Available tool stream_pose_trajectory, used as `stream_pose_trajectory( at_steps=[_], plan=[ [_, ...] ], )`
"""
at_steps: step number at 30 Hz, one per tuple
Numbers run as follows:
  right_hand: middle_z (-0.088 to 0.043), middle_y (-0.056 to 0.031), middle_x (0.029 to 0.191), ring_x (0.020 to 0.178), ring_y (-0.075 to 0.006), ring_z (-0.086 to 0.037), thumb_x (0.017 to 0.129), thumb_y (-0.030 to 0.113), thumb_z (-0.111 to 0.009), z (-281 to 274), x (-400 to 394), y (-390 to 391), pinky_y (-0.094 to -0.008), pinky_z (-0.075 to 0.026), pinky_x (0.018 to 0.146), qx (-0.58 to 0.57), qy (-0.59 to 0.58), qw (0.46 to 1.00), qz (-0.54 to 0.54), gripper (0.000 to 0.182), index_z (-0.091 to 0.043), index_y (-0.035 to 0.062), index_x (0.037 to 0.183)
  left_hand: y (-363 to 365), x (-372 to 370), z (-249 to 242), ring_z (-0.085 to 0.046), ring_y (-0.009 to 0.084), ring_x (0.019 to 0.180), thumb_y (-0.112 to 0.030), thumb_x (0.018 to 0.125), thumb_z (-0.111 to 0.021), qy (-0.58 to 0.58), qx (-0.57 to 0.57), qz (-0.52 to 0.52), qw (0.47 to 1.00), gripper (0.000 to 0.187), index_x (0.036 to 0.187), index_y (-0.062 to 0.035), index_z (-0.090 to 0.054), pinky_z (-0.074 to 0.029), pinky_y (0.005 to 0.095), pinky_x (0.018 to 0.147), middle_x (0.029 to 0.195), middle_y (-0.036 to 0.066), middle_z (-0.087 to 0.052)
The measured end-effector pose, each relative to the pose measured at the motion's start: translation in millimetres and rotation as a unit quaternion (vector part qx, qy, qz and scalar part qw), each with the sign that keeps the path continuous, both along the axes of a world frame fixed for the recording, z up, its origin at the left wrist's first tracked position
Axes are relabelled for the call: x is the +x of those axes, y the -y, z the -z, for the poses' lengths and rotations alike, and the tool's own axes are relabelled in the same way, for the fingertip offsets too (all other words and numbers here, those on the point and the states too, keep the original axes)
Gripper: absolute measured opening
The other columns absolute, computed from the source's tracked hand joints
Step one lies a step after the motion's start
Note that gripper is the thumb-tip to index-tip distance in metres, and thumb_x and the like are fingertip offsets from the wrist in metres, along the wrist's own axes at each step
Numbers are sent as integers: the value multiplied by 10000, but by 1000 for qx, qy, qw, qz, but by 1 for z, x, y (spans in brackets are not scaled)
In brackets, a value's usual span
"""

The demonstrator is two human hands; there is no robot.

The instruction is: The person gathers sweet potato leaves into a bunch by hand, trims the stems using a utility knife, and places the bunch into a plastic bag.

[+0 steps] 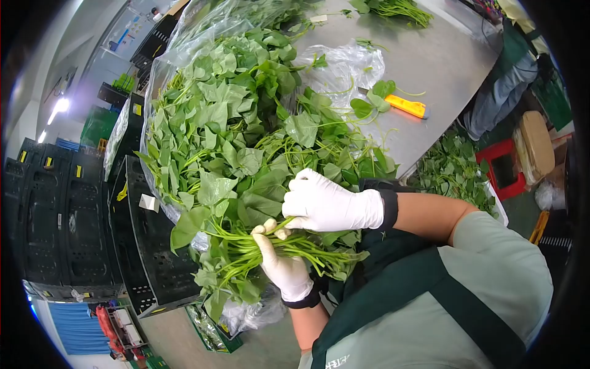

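My left hand (283, 270), in a white glove, is wrapped round a bunch of leafy green stems (307, 247). The leaves of this bunch hang to the left and the stem ends point right. Just above it, my right hand (332, 202), also gloved in white, is closed with its fingertips pinched at a green stem by the top of the bunch. Under and beyond both hands lies a big heap of leafy greens (215, 111) on clear plastic. A yellow-handled knife (407, 106) rests on the metal table (452, 52), its blade partly behind leaves.
Crumpled clear plastic (344, 67) lies beside the heap. Another bunch of greens (399, 11) is at the table's far end. Black crates (67, 215) stand at left. Loose greens (452, 169) and a red stool (503, 169) are at right, near another person's legs (501, 92).
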State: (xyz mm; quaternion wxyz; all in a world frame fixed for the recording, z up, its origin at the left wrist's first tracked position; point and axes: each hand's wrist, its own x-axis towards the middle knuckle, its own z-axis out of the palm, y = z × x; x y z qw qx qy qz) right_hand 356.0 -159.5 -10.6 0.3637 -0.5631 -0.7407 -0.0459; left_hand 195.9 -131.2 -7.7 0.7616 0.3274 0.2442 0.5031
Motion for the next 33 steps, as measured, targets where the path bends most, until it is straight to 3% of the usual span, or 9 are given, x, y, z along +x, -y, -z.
stream_pose_trajectory(
  at_steps=[5,9,12,15,19,23,25,28,33],
  plan=[
    [-523,-75,719,785,-253,-539,825,286,-580,-7,43,24,-386,-389,746,-6,163,984,78,219,-559,103,707,-34,-33,-21,-557,89,709,-343,957,-572,60,11,-152,986,228,966,-114,-573,-490,247,647,767,-19,-575],
    [-531,-100,770,799,-287,-539,778,237,-594,4,112,41,-421,-400,748,-19,63,976,206,175,-580,70,726,-50,-68,-31,-575,113,705,-319,952,-585,100,-1,-154,983,209,973,-111,-598,-495,242,622,785,1,-605],
    [-540,-115,809,803,-300,-538,764,227,-615,9,121,41,-421,-411,776,-19,142,942,305,169,-592,59,771,-47,-75,-20,-568,126,725,-283,959,-577,111,-24,-120,986,182,984,-106,-608,-492,244,656,880,1,-626],
    [-559,-140,930,952,-311,-545,659,208,-646,7,75,12,-440,-428,828,81,21,985,152,311,-631,65,935,-40,-63,-7,-543,137,775,-250,974,-554,123,-18,-102,987,186,1019,-79,-613,-485,267,730,1052,21,-633],
    [-462,-117,1352,1281,-279,-399,729,370,-737,5,-12,-17,-482,-304,1067,-42,78,996,-26,672,-495,128,1308,-32,-62,-7,-545,141,797,-228,978,-544,64,-36,-156,985,188,1054,-68,-608,-488,266,731,1096,28,-635],
    [-510,-109,1297,1204,-261,-475,678,191,-673,41,9,-31,-460,-335,1040,-17,116,993,-25,454,-605,100,1118,-27,-78,-7,-552,140,802,-232,981,-540,63,-21,-189,980,198,1070,-64,-594,-492,267,716,1049,20,-640],
    [-565,-48,912,921,-246,-546,625,132,-626,48,43,-20,-412,-396,901,-61,100,993,7,201,-607,119,824,-21,-85,-6,-541,137,801,-246,984,-536,26,-9,-182,983,189,1038,-71,-582,-480,255,712,979,18,-600],
    [-559,-45,894,903,-229,-546,610,105,-587,55,97,-2,-374,-401,834,-68,156,982,82,190,-605,119,798,-18,-88,2,-523,137,805,-249,986,-532,-4,-22,-213,977,191,1046,-71,-572,-466,251,737,984,17,-577],
    [-614,-84,734,811,-264,-554,805,509,-652,-19,121,0,-376,-398,831,-294,-133,943,85,426,-680,100,918,-21,-88,21,-540,130,812,-215,978,-545,7,-42,-126,991,211,1090,-40,-581,-480,251,735,1015,32,-602]
  ],
)
